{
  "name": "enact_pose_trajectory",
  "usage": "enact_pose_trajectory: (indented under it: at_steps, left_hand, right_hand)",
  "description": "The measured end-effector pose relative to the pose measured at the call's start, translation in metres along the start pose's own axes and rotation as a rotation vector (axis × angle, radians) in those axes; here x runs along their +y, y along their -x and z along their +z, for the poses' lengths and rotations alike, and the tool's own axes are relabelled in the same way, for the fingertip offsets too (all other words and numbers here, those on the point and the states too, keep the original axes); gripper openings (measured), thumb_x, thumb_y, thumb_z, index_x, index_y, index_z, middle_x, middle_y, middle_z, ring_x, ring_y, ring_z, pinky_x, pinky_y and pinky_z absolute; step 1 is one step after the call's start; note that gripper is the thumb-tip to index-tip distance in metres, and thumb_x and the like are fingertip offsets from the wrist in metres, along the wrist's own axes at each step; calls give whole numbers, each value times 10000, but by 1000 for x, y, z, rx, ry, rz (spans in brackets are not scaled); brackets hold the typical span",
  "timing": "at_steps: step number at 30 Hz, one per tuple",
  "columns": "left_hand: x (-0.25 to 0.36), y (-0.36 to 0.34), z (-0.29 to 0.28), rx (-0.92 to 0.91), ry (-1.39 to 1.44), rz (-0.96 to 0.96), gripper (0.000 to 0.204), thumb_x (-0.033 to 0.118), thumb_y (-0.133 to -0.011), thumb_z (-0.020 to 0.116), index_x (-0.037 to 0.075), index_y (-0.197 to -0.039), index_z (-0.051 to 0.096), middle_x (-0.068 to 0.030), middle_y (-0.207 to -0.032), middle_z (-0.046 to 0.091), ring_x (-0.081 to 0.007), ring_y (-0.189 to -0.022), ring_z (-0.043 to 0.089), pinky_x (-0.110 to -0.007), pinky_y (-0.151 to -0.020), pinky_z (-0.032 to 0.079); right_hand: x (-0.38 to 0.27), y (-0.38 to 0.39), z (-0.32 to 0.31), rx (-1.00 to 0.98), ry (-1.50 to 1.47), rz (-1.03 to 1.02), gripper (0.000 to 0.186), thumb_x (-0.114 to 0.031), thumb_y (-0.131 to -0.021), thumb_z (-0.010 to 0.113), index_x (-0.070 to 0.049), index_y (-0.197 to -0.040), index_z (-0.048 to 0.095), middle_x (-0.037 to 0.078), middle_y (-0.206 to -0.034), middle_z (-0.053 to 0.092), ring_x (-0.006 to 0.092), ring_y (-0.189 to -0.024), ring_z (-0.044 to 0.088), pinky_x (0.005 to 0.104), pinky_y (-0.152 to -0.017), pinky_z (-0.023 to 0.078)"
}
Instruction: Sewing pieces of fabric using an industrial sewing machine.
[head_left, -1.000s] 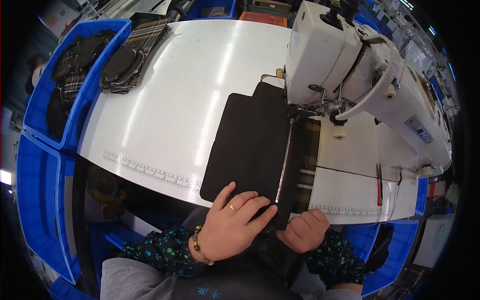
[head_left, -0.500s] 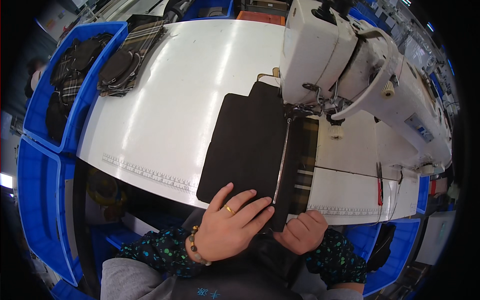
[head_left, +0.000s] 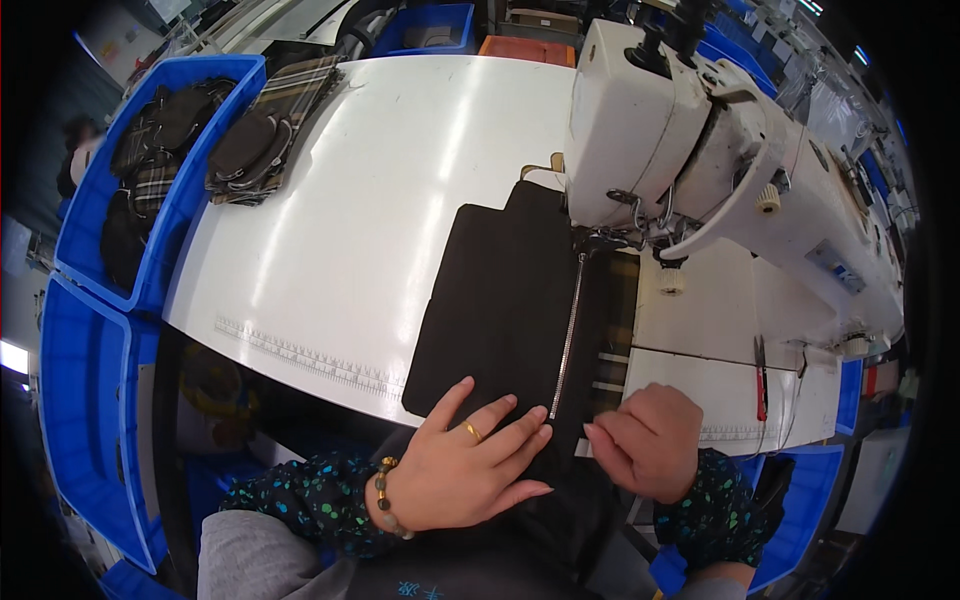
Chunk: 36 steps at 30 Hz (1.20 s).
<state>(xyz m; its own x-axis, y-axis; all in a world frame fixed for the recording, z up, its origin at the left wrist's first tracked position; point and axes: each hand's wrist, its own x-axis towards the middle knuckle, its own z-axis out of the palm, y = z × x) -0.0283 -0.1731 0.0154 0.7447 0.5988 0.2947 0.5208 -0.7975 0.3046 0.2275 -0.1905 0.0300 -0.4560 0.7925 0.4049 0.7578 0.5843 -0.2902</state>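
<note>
On the white surface, mid-frame: black zippered fabric panel, partly under the sewing machine at upper right. Across its lower edge: left hand, fingers outspread. At lower right: right hand, fingers curled, grip impossible to tell. At left: blue bins; beyond, blurred, probably a person.

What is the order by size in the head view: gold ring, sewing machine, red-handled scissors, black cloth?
From largest to smallest, as they look there:
1. sewing machine
2. black cloth
3. red-handled scissors
4. gold ring
</note>
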Motion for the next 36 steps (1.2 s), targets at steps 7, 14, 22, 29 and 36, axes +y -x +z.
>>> enact_pose_trajectory:
  at_steps: [7, 14, 22, 29, 36]
  left_hand:
    - [-2, -3, -1, -19, -40, 65, 428, 423, -870, 763, 147, -1196, 755, 14, -1272, 680, -179, -1105, 653, -526, -1134, 396]
    - [-40, -30, -11, 2, 153, 236, 347, 364, -879, 755, 108, -1113, 754, 10, -1149, 714, -181, -1069, 616, -467, -1082, 461]
    - [-126, -129, -9, -112, -46, 82, 895, 651, -772, 750, 10, -1370, 571, -142, -1546, 471, -368, -1491, 366, -551, -1112, 376]
    - [-139, -142, 4, -178, -48, 230, 814, 701, -843, 661, -13, -1232, 613, -157, -1504, 512, -374, -1509, 328, -660, -1162, 274]
    - [-107, -107, 24, 50, -55, 249, 597, 429, -941, 664, -38, -1308, 611, -188, -1380, 610, -346, -1350, 544, -468, -1133, 425]
  right_hand:
    - [43, -55, 16, -130, 279, -68, 737, -568, -808, 741, -48, -1320, 631, 180, -1340, 615, 303, -1153, 637, 405, -863, 509]
    - [42, -55, 15, -225, 282, -66, 781, -608, -797, 717, -28, -1314, 639, 217, -1387, 591, 298, -1182, 632, 404, -822, 522]
    - [42, -56, 14, -243, 298, -67, 785, -615, -799, 709, -32, -1321, 645, 215, -1409, 578, 295, -1170, 646, 409, -829, 528]
    - [44, -57, 15, -262, 294, -66, 780, -612, -814, 699, -29, -1328, 638, 231, -1407, 570, 341, -1227, 621, 455, -916, 522]
    - [41, -63, 13, -309, 306, -65, 787, -611, -822, 698, -10, -1324, 628, 246, -1392, 571, 373, -1248, 595, 517, -1058, 461]
